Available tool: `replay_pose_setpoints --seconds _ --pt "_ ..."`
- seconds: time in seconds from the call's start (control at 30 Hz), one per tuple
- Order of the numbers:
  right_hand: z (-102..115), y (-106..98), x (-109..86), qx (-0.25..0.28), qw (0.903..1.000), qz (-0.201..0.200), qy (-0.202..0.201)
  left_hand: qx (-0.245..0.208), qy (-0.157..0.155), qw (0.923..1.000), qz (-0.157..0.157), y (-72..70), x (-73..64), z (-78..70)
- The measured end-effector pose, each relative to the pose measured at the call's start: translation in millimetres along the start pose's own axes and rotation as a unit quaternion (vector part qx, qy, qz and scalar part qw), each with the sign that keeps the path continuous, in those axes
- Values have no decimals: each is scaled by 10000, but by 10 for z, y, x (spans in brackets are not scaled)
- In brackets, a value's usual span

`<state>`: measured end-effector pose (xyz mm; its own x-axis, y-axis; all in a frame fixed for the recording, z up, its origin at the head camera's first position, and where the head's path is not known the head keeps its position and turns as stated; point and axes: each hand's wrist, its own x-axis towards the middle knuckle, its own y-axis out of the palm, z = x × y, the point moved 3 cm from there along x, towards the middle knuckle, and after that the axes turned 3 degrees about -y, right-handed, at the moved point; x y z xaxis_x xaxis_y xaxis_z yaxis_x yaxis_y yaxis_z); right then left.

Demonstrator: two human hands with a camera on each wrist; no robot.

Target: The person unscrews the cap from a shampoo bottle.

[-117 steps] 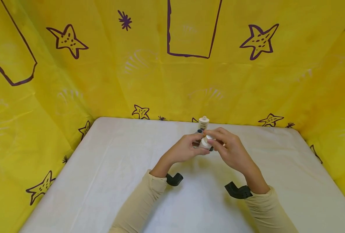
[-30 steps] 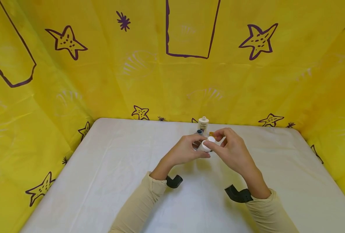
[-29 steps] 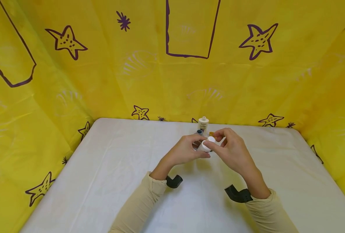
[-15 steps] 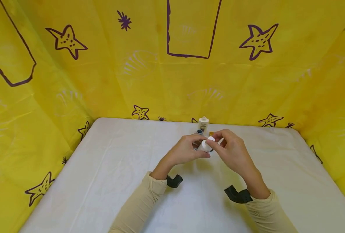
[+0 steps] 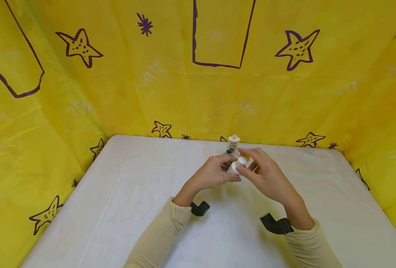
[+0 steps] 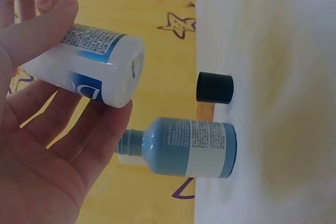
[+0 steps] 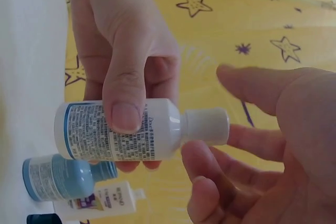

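Note:
My left hand (image 5: pixel 214 172) grips a small white bottle (image 7: pixel 121 129) with a blue-edged label, its thumb across the printed side. The bottle tilts to the right, and a white cap (image 7: pixel 209 126) sits on its neck. My right hand (image 5: pixel 263 173) is around the cap, with fingers spread. In the right wrist view, one finger stands well apart from the cap, while a fingertip (image 7: pixel 197 153) lies right at its lower edge. Beyond the hands stands a blue bottle (image 6: pixel 184 148) with a bare threaded neck.
A cream bottle (image 5: pixel 233 143) without a cap stands at the back of the white table (image 5: pixel 151 208). A black cap (image 6: pixel 215 87) rests near the blue bottle. An orange item (image 5: pixel 247 157) shows behind the right hand. Yellow cloth (image 5: pixel 167 96) surrounds the table.
Half a second ago, my right fingers were closer round the white cap. Now the right index finger has lifted away and extended leftward. The left hand keeps its grip on the white bottle.

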<state>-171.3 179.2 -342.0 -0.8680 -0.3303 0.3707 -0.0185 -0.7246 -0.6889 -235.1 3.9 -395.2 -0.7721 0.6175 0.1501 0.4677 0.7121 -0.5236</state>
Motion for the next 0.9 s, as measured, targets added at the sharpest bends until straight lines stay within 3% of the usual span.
replay_pose_setpoints --seconds 0.2,0.43,0.7,0.9 --pt "-35 25 19 -76 9980 -207 585 -14 30 10000 64 22 -4 13" --pt "-52 40 46 -331 9956 -399 784 -7 122 9999 95 53 8 26" --pt "-46 31 20 -345 9980 -427 316 14 89 9999 125 50 22 8" --pt "-15 1 4 -210 9997 7 -109 -9 -19 9999 137 47 29 11"
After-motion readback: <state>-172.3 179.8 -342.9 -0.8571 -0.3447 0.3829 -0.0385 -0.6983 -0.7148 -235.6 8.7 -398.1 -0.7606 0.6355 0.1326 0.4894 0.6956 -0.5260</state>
